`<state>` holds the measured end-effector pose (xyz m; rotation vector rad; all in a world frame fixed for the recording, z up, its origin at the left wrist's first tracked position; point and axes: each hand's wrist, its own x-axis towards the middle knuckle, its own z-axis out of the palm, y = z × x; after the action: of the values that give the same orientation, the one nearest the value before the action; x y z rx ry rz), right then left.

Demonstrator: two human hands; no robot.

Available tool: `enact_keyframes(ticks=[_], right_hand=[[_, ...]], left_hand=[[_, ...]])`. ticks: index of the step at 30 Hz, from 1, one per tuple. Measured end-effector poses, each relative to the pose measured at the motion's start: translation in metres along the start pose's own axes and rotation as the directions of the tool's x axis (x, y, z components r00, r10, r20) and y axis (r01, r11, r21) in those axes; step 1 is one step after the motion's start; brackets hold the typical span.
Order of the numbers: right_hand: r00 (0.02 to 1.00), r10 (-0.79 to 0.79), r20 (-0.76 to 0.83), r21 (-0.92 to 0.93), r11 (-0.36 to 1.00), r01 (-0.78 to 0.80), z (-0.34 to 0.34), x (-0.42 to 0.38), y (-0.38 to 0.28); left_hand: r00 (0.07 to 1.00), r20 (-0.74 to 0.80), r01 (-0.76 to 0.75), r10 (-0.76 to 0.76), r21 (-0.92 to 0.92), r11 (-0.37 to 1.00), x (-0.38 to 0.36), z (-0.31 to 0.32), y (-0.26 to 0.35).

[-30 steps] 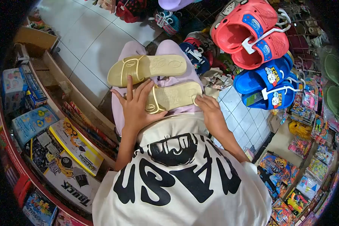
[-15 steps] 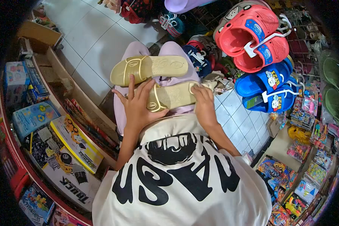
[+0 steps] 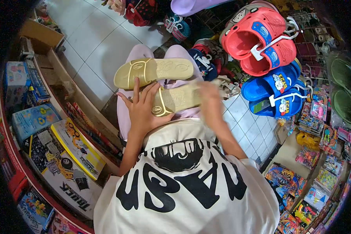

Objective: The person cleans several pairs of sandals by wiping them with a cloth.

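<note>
Two yellowish slide sandals rest across my lap. The far slide (image 3: 175, 69) lies on my knees with its strap toward the left. Closer to my body is the near slide (image 3: 179, 99), also with its strap on the left. My left hand (image 3: 142, 109) grips the strap end of the near slide, thumb along its lower edge and fingers over the top. Its spread fingertips reach the far slide's strap. At the near slide's heel, my right hand (image 3: 211, 105) is smeared by motion, so its fingers cannot be made out.
At the upper right hang red clogs (image 3: 261, 43) and blue slides (image 3: 277, 91) on white hangers. Toy boxes (image 3: 64, 167) fill the shelf on my left. Packaged small toys (image 3: 286, 179) line the right side. White floor tiles (image 3: 101, 43) lie beyond my knees.
My right hand has gone from clear fingers holding the near slide's heel to a motion blur there, slightly higher. My left hand and both slides stay nearly in place.
</note>
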<state>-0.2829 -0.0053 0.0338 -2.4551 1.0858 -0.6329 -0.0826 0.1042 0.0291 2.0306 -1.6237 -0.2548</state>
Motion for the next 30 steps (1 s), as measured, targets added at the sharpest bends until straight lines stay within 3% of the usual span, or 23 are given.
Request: enact_keyframes(ticks=[3, 7, 11, 14, 18, 21, 22, 25, 28, 30], right_hand=[[0.990, 0.034, 0.134, -0.039, 0.999, -0.029, 0.022, -0.004, -0.035], [0.915, -0.214, 0.341, 0.103, 0.976, 0.189, -0.007, -0.023, -0.029], [0.851, -0.218, 0.478, 0.148, 0.975, 0.166, -0.048, 0.003, 0.001], [0.977, -0.097, 0.190, 0.171, 0.983, 0.064, -0.044, 0.029, -0.009], [0.948, -0.238, 0.210, 0.018, 0.971, 0.240, 0.006, 0.017, -0.021], [0.882, -0.243, 0.403, 0.088, 0.970, 0.227, -0.015, 0.011, -0.018], [0.876, -0.264, 0.403, 0.133, 0.964, 0.230, -0.022, 0.008, -0.013], [0.809, -0.172, 0.562, 0.011, 0.979, 0.201, -0.058, 0.021, -0.001], [0.919, -0.146, 0.367, 0.053, 0.989, 0.136, -0.065, 0.044, -0.015], [0.925, -0.250, 0.285, 0.126, 0.967, 0.222, -0.039, 0.046, -0.027]], left_hand=[[0.999, 0.034, 0.003, -0.004, 0.037, 0.999, 0.001, -0.006, -0.006], [0.999, 0.009, -0.035, 0.035, 0.024, 0.999, -0.002, -0.002, -0.008], [1.000, 0.025, -0.016, 0.016, -0.003, 1.000, 0.001, -0.004, -0.004], [1.000, 0.006, -0.005, 0.005, -0.024, 1.000, 0.003, -0.005, -0.002], [1.000, 0.015, 0.013, -0.013, 0.001, 1.000, 0.002, -0.006, -0.004], [1.000, 0.031, -0.001, 0.001, -0.017, 1.000, 0.001, -0.011, -0.006], [0.999, 0.033, -0.006, 0.007, -0.010, 1.000, 0.000, -0.010, -0.006], [0.999, 0.042, -0.016, 0.016, -0.002, 1.000, 0.001, -0.007, -0.005], [0.998, 0.063, -0.016, 0.017, -0.009, 1.000, 0.003, -0.007, -0.005], [0.998, 0.061, -0.031, 0.031, -0.007, 0.999, 0.004, -0.007, -0.004]])
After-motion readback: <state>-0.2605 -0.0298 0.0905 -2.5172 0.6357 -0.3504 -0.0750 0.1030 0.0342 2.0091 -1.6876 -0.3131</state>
